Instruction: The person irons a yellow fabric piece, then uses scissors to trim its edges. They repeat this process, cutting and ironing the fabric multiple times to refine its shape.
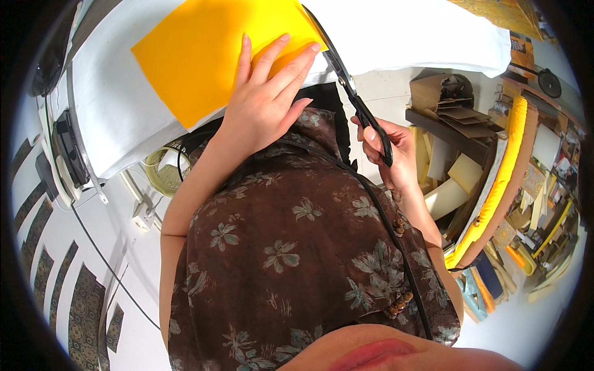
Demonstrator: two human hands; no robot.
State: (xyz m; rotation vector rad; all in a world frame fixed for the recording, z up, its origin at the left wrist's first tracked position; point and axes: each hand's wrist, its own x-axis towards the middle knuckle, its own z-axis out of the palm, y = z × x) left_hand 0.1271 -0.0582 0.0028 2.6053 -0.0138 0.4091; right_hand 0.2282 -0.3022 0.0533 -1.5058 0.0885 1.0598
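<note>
A bright yellow sheet (192, 68), of paper or cloth, lies on the white-covered table (117, 117). My left hand (263, 99) rests flat on its right part, fingers stretched out and apart, the fingertips close to the right edge. In my right hand (396, 151) is a pair of long black scissors (341, 77), with my fingers closed round the handles. Their blades point up and to the left along the sheet's right edge. Whether the sheet is between the blades, I cannot tell.
Below the table's front edge stands a light green wastebasket (162, 176). To the right are cardboard pieces (455, 114), a long yellow padded strip (495, 198) and piled scraps. A dark cable (105, 266) runs down the left, near dark patterned strips (83, 315).
</note>
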